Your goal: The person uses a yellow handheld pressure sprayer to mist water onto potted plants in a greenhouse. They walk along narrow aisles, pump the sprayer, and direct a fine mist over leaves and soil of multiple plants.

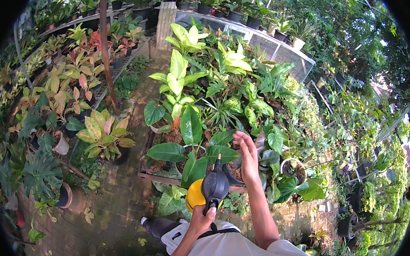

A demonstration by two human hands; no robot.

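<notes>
My left hand (203, 219) is closed around the handle of a yellow and black pump sprayer (215, 185). The sprayer's nozzle points away from me, in front of a potted plant with broad, glossy green leaves (166, 152). My right hand (247, 154) is raised to the right of this plant, palm turned partly left and fingers extended, with no held object visible. Its fingertips are beside a green leaf (222, 137); whether they touch it cannot be told. The sprayer hides part of the plant's pot.
A metal bench edge (158, 178) runs beneath the plant. Dense potted foliage stands beyond. A rusty pole (105, 46) rises at the left, near an aglaonema (103, 131). Brick paving (114, 200) is at lower left; a white pot (294, 162) is on the right.
</notes>
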